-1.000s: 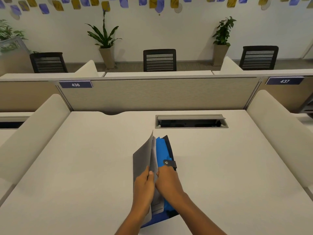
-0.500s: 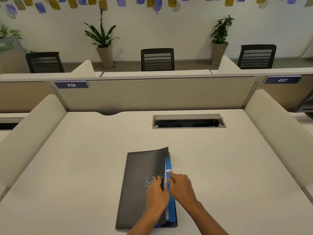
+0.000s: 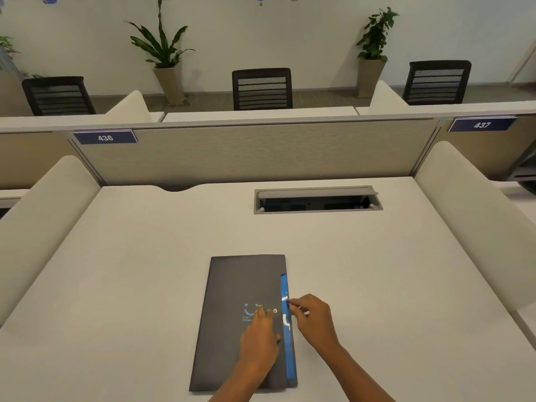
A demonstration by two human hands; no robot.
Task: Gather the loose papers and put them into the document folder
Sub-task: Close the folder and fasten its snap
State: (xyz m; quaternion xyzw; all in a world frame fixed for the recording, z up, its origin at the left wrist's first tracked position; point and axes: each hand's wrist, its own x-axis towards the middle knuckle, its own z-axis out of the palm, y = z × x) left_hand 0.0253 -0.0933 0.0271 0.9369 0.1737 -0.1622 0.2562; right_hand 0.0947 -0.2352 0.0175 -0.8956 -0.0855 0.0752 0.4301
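Observation:
A dark grey document folder [image 3: 232, 291] lies closed and flat on the white desk [image 3: 130, 271], near its front edge. A blue strip [image 3: 285, 338] shows along the folder's right side. My left hand [image 3: 259, 340] presses flat on the cover, fingertips beside a small snap stud [image 3: 275, 311]. My right hand [image 3: 313, 320] pinches the small dark strap tab [image 3: 288, 304] at the right edge. No loose papers are in sight.
A grey cable hatch [image 3: 317, 200] is sunk into the desk behind the folder. Padded side dividers [image 3: 475, 216] flank the desk, with a fabric partition [image 3: 255, 152] at the back. Chairs and potted plants stand beyond.
The folder cover, raised a second ago, has swung down and now lies flat and closed. My left hand went from gripping the cover to pressing on it; my right hand moved to the strap tab.

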